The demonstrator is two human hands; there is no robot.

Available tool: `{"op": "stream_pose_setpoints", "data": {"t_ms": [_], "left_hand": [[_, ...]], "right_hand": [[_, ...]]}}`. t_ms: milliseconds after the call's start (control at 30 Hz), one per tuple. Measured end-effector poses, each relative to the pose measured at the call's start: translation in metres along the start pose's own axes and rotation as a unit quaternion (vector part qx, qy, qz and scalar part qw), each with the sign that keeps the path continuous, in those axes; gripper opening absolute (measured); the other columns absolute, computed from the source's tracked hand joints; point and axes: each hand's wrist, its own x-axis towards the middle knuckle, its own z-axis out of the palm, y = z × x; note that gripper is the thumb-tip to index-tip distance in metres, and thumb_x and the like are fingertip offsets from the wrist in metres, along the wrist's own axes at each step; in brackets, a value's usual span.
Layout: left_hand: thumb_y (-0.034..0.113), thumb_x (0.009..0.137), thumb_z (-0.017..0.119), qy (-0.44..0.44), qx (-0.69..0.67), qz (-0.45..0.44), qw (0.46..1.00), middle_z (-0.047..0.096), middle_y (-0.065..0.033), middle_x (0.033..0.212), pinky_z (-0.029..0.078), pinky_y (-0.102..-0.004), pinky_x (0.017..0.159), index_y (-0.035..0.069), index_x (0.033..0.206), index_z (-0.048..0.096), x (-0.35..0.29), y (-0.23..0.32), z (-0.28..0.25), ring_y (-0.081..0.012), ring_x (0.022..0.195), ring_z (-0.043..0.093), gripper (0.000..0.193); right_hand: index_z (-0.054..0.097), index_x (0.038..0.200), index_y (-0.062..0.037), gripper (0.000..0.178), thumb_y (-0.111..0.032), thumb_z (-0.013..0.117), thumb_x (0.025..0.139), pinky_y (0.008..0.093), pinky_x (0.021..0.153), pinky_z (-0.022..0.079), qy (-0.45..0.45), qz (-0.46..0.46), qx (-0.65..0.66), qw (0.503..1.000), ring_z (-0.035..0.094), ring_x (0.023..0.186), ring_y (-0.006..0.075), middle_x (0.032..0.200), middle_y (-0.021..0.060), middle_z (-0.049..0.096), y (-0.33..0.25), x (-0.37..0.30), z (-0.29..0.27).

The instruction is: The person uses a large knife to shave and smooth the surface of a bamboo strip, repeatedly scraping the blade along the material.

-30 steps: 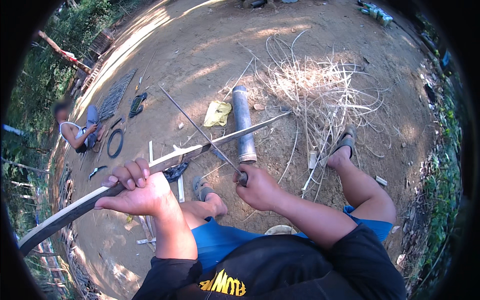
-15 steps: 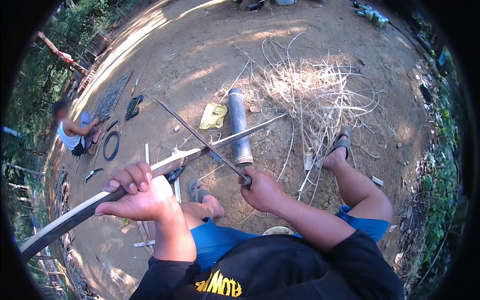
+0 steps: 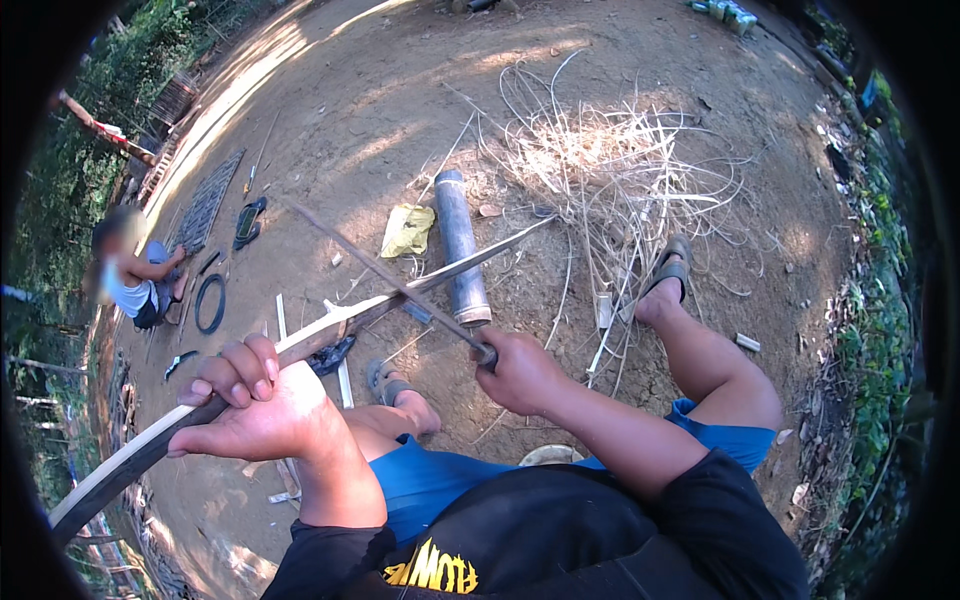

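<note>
Gripping a long bamboo strip [image 3: 330,330] in the closed left hand [image 3: 255,405], a seated person is shaving it with a knife [image 3: 390,275] clenched in the right hand [image 3: 520,370]; keeping the blade shallow seems wise.

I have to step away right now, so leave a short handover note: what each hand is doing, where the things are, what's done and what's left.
Left hand: closed around a long bamboo strip, which slants up toward the middle of the yard.
Right hand: gripping the handle of a long knife, blade laid across the strip.
Nearby on the dirt: a bamboo tube and a pile of thin shavings.
Done: plenty of shavings already lie there.
Left: the strip looks only partly worked.
</note>
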Motion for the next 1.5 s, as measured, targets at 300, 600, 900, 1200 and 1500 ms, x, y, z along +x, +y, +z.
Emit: {"op": "stream_pose_setpoints", "data": {"t_ms": [300,600,900,1200,1500], "left_hand": [[0.077,0.086,0.032,0.109,0.082,0.018,0.991,0.032,0.004,0.054,0.028,-0.0232,0.042,0.014,0.08,0.053,0.019,-0.004,-0.007,-0.0089,0.043,0.029,0.067],[0.073,0.09,0.031,0.155,0.085,0.022,0.984,0.032,0.0039,0.056,0.025,-0.0239,0.044,0.013,0.08,0.049,0.045,-0.017,-0.018,-0.0088,0.044,0.028,0.063],[0.071,0.091,0.035,0.089,0.068,-0.008,0.994,0.034,0.0036,0.056,0.03,-0.0246,0.048,0.012,0.082,0.05,0.069,-0.023,-0.051,-0.009,0.047,0.033,0.062],[0.074,0.089,0.033,0.072,0.077,-0.016,0.994,0.036,0.004,0.055,0.029,-0.0242,0.047,0.012,0.08,0.049,0.085,-0.026,-0.062,-0.0085,0.045,0.031,0.065],[0.074,0.09,0.029,0.053,0.063,-0.045,0.996,0.038,0.0026,0.056,0.031,-0.0244,0.046,0.009,0.077,0.048,0.105,-0.024,-0.087,-0.0091,0.046,0.033,0.069]], "right_hand": [[0.06,0.104,-0.0035,0.027,-0.014,0.058,0.079,0.0469,0.082,0.05,-0.007,-0.006,-0.067,0.998,0.064,0.09,0.0392,0.089,0.0221,0.066,0.01,0.018,-0.015],[0.061,0.102,-0.0072,0.023,-0.012,0.058,0.079,0.0456,0.083,0.052,-0.017,0.115,-0.062,0.991,0.065,0.091,0.0371,0.091,0.0196,0.067,0.051,0.049,-0.025],[0.063,0.109,-0.005,0.027,-0.015,0.058,0.085,0.0438,0.086,0.052,0.015,0.211,-0.096,0.973,0.065,0.098,0.0352,0.105,0.0199,0.067,0.175,0.097,-0.044],[0.061,0.11,-0.0028,0.03,-0.013,0.055,0.083,0.0445,0.087,0.05,-0.084,0.112,-0.067,0.988,0.064,0.098,0.0358,0.103,0.0215,0.066,0.111,0.111,-0.045],[0.06,0.114,-0.0049,0.033,-0.011,0.056,0.082,0.044,0.086,0.051,-0.104,0.141,-0.075,0.982,0.065,0.096,0.0352,0.103,0.0208,0.066,0.147,0.138,-0.049]]}}
